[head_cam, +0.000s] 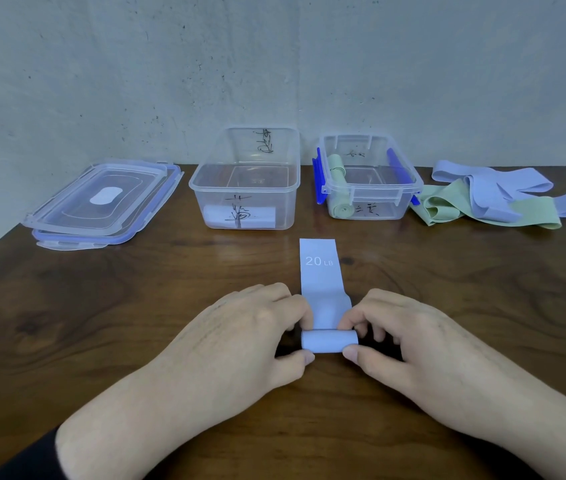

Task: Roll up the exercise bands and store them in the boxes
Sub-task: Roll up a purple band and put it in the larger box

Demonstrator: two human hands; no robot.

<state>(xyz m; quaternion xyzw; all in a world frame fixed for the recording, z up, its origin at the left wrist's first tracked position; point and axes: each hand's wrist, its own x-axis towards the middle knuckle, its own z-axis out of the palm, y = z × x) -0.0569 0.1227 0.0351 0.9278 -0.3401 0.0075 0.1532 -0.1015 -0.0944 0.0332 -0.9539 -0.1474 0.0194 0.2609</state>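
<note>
A pale lilac exercise band (319, 271) marked "20 LB" lies flat on the wooden table, its near end wound into a small roll (329, 341). My left hand (247, 334) pinches the roll's left end and my right hand (406, 334) pinches its right end. Behind stand two clear boxes. The left box (202, 181) holds one rolled lilac band (240, 216). The right box (409, 188), with blue clips, holds two rolled green bands (338, 188). A loose heap of lilac and green bands (489, 199) lies at the far right.
Two clear lids (101, 199) are stacked at the far left of the table (101, 306). A grey wall rises right behind the boxes. The table's left edge runs diagonally at the left.
</note>
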